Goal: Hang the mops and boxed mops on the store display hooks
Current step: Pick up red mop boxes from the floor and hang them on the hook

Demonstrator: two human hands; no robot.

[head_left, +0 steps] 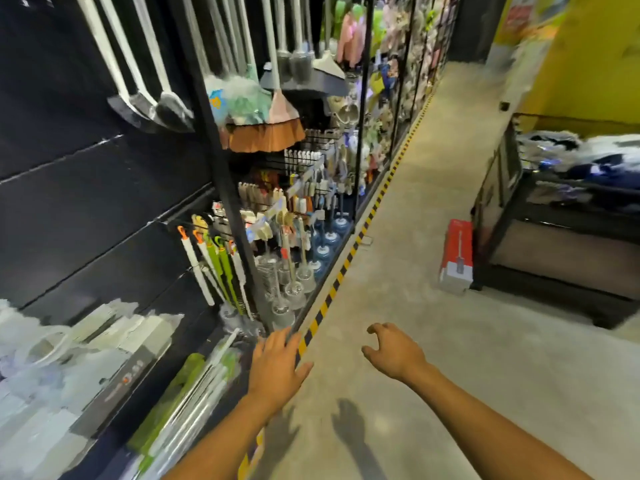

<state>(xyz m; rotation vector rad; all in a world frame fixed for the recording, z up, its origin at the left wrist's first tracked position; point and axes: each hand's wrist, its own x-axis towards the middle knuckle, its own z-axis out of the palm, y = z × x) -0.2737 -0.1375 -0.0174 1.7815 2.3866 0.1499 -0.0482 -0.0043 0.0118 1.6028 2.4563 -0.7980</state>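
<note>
Boxed mop: a tall red cardboard box (456, 256) with a mop pictured on its face is seen upright on the floor, leaning against or just beside the black metal shelf unit (554, 299) on the right; whether they touch cannot be told.
Wrapped mops: green and white mops in clear plastic wrap (187, 403) are laid slantwise at the lower left of the display, near the left hand.
Boxed stock: grey and white cartons (114, 358) are stacked beside them; the print is blurred.
Hung mops: white-handled mops with dark flat heads (152, 105) are hung high on the black display wall.
Slim mops: thin white and green handles with orange tips (214, 268) are hung lower down.
Left hand: the left hand (277, 365) is stretched forward, palm down, fingers straight and spread; nothing is held.
Right hand: the right hand (394, 355) is stretched forward over the floor, fingers loosely curled; nothing is held.
Broom: an orange-bristled broom with a pink cap (266, 133) is hung mid-display.
Brushes: toilet brushes in clear holders (291, 292) are lined along the bottom shelf.
Floor edge: yellow and black striped tape (346, 265) is run along the display base.
Floor: grey concrete (415, 202) is laid along the aisle.
Shelf goods: dark blue bundles (606, 161) are piled on the shelf unit.
</note>
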